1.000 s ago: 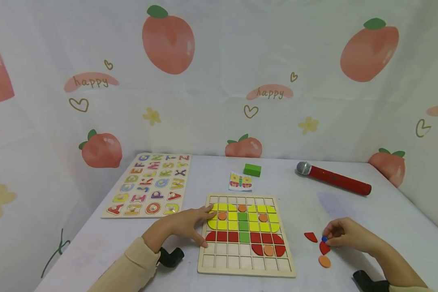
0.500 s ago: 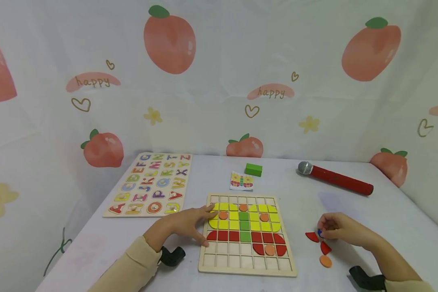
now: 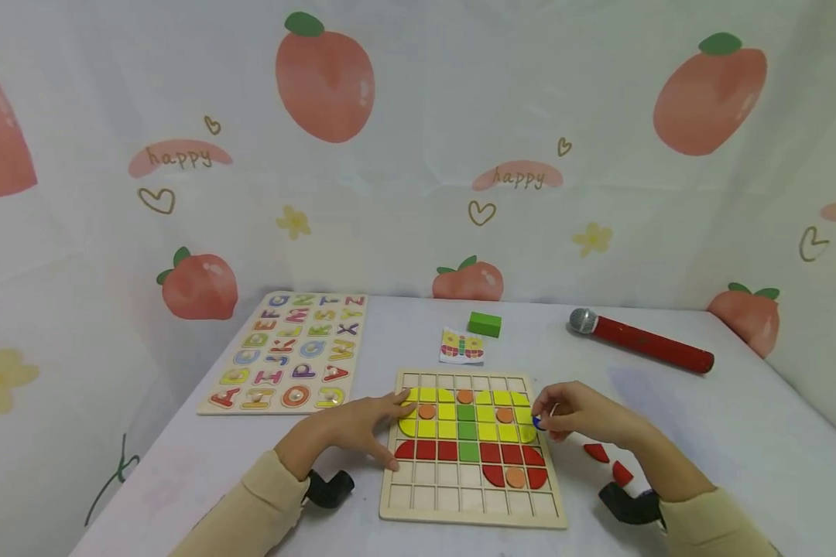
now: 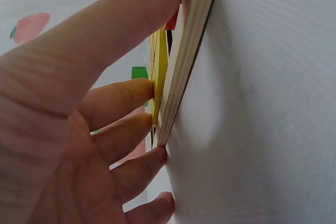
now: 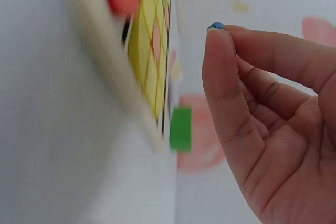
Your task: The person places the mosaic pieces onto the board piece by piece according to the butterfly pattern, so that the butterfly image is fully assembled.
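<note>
A wooden grid board (image 3: 432, 510) lies on the white table, with yellow, red, green and orange pieces set in its cells in a butterfly-like pattern. Along its left edge rests my left hand (image 3: 359, 424), fingers spread; in the left wrist view the thumb (image 4: 131, 11) and fingertips touch the board's side and a yellow piece. Between thumb and index finger, my right hand (image 3: 591, 411) pinches a small blue piece (image 5: 215, 25), its exact shape mostly hidden. That hand hovers by the board's right edge, beside the yellow pieces.
Two loose red pieces (image 3: 622, 473) lie right of the board under my right forearm. Behind the board are a butterfly picture card (image 3: 462, 346) and a green block (image 3: 484, 324). An alphabet board (image 3: 286, 352) stands left; a red microphone (image 3: 644, 340) lies back right.
My right hand has carried the blue piece leftward from the loose pieces to the board's right edge. The loose orange disc is now hidden behind the right wrist. My left hand stays put.
</note>
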Demonstrator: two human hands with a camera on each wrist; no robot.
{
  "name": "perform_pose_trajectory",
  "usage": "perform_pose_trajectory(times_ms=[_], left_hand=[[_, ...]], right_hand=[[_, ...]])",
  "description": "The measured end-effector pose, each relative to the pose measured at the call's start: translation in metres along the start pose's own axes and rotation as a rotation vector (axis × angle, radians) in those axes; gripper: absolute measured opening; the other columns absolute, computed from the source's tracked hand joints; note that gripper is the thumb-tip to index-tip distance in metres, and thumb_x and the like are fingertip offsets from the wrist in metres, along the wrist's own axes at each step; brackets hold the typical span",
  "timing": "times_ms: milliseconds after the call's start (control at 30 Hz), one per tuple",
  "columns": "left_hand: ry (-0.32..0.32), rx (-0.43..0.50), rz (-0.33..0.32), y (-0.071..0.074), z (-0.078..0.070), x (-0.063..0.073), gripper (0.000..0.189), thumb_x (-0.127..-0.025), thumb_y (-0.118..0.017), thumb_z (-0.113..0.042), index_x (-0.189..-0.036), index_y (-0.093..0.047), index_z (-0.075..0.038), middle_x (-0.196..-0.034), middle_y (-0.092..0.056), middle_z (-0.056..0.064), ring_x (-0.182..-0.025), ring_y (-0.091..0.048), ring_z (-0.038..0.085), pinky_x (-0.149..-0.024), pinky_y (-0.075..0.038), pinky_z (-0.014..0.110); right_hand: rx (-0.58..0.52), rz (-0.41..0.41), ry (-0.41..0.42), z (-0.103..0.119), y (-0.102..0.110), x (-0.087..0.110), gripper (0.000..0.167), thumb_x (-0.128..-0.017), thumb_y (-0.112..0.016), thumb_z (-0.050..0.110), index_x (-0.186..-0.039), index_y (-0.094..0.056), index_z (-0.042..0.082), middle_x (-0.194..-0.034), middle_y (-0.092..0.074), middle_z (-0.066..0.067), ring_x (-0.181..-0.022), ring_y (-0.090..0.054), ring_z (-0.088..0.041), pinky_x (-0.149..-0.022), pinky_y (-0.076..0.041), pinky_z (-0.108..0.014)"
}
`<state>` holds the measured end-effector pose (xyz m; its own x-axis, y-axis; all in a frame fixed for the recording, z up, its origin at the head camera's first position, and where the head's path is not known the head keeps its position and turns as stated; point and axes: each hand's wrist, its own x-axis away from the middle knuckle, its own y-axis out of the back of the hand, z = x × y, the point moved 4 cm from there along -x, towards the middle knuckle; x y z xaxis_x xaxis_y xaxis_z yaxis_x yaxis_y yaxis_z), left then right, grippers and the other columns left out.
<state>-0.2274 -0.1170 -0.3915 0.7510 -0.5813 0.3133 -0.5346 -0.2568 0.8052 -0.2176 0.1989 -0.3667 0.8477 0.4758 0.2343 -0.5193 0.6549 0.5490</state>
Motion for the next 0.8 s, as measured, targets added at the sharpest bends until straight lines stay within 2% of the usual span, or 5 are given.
perform_pose_trajectory(times_ms=[200,400,633,800], left_hand=[[-0.001,0.005,-0.002,0.000,0.001,0.000,0.087,-0.068,-0.079,-0.044,-0.143,-0.038,-0.030,-0.157,-0.018,-0.005,-0.144,-0.020,0.026,-0.114,-0.025,0.051],[0.001,-0.006,-0.004,0.000,0.002,0.000,0.087,-0.068,-0.079,-0.046,-0.143,-0.038,-0.030,-0.157,-0.019,-0.004,-0.144,-0.020,0.027,-0.114,-0.025,0.052],[0.006,-0.014,0.001,0.000,0.001,0.000,0.087,-0.068,-0.079,-0.047,-0.143,-0.037,-0.031,-0.157,-0.019,-0.004,-0.144,-0.020,0.025,-0.113,-0.026,0.051],[0.003,-0.011,0.005,0.000,0.000,0.000,0.087,-0.068,-0.079,-0.046,-0.143,-0.037,-0.030,-0.157,-0.019,-0.004,-0.144,-0.020,0.025,-0.113,-0.026,0.051]], right_hand=[[-0.007,0.073,0.033,0.024,-0.028,-0.024,0.020,-0.084,-0.068,0.015,-0.096,-0.060,0.001,-0.086,-0.061,-0.005,-0.070,-0.060,-0.015,-0.065,-0.058,-0.027],[-0.034,0.156,0.064,0.043,-0.054,-0.036,0.014,-0.082,-0.070,0.010,-0.087,-0.061,0.001,-0.080,-0.061,-0.004,-0.067,-0.062,-0.013,-0.063,-0.058,-0.027],[-0.039,0.251,0.082,0.047,-0.077,-0.042,0.009,-0.082,-0.069,0.005,-0.081,-0.062,0.002,-0.076,-0.062,-0.003,-0.060,-0.063,-0.010,-0.058,-0.056,-0.021],[0.022,0.235,0.099,0.046,-0.082,-0.043,0.010,-0.080,-0.071,0.007,-0.078,-0.062,0.004,-0.072,-0.062,0.001,-0.056,-0.057,-0.007,-0.055,-0.053,-0.018]])
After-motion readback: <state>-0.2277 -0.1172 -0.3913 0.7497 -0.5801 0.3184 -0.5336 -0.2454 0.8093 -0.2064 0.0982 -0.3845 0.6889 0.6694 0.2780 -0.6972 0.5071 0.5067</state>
